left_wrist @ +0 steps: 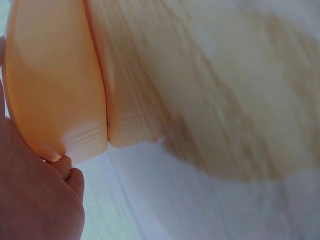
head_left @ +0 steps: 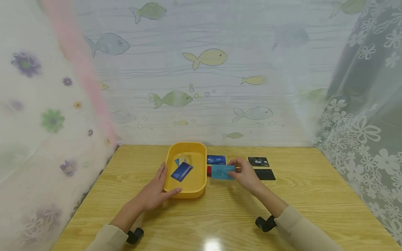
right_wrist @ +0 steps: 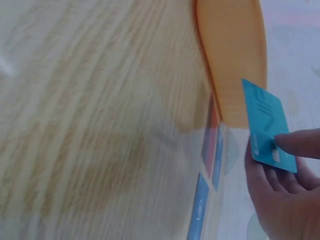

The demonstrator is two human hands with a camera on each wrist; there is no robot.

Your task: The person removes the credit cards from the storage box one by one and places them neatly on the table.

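Note:
My right hand [head_left: 246, 174] pinches a light blue card [head_left: 221, 172] between thumb and fingers, just right of the yellow tray [head_left: 187, 192]. In the right wrist view the card [right_wrist: 267, 125] is tilted up above the table, with the thumb on its printed face. My left hand [head_left: 154, 190] grips the tray's near left corner, fingers along the left wall and thumb over the front rim. Inside the tray lies a dark blue card [head_left: 181, 172], partly covering a pale card [head_left: 186, 159] and a bluish one.
Right of the tray, a blue card [head_left: 216, 159] and a partly hidden red card [head_left: 208, 170] lie on the wooden table [head_left: 188, 219]. Farther right are a black "Vip" card [head_left: 258, 161] and a plain black card [head_left: 265, 174]. A fish-patterned curtain [head_left: 204, 87] hangs behind.

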